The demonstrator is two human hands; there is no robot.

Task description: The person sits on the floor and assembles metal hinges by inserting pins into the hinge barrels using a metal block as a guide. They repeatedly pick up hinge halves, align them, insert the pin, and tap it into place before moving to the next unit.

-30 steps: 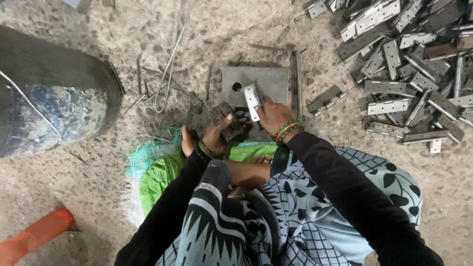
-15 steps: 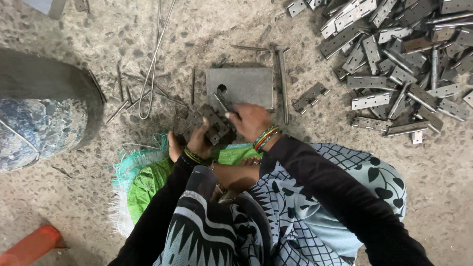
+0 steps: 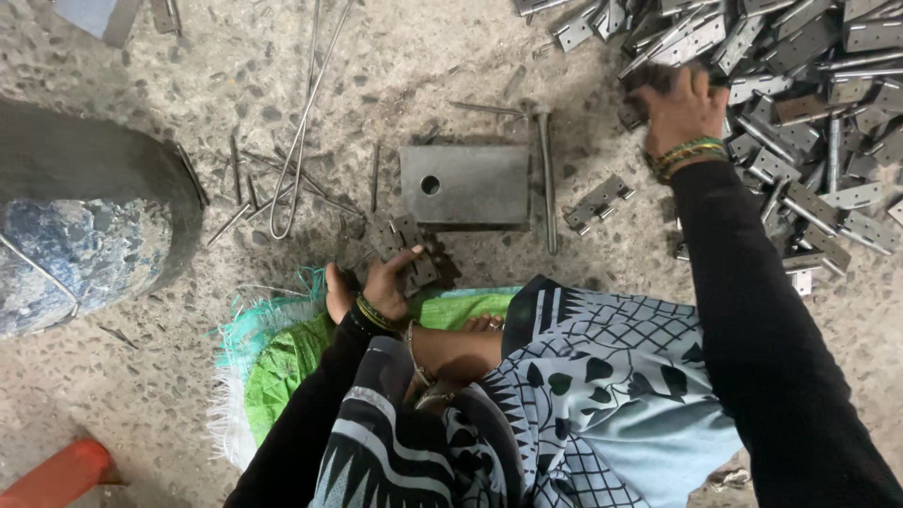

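- The left hand (image 3: 381, 282) rests low on the concrete floor (image 3: 423, 56), fingers curled around a dark hinge (image 3: 414, 256) that lies just in front of the person's knees.
- That hinge sits touching the near edge of a flat steel block (image 3: 466, 183) with 1 round hole near its left side.
- The right hand (image 3: 679, 105) reaches out to the far right, fingers bent down into a heap of hinges (image 3: 800, 103); whether it pinches one I cannot tell.
- The heap fills the floor's far right corner and runs along the right edge, crowding that side.
- 1 loose hinge (image 3: 599, 203) lies apart, between the block and the heap.
- A long rod (image 3: 546, 179) lies just beside the block's right edge.
- Thin wires (image 3: 296, 141) and short pins scatter left of the block.
- A big dark drum (image 3: 85, 226) closes off the left edge.
- Bare floor stays open beyond the block's far edge, towards the middle of the far side.
- A green woven sack (image 3: 282, 367) lies under the person's legs.
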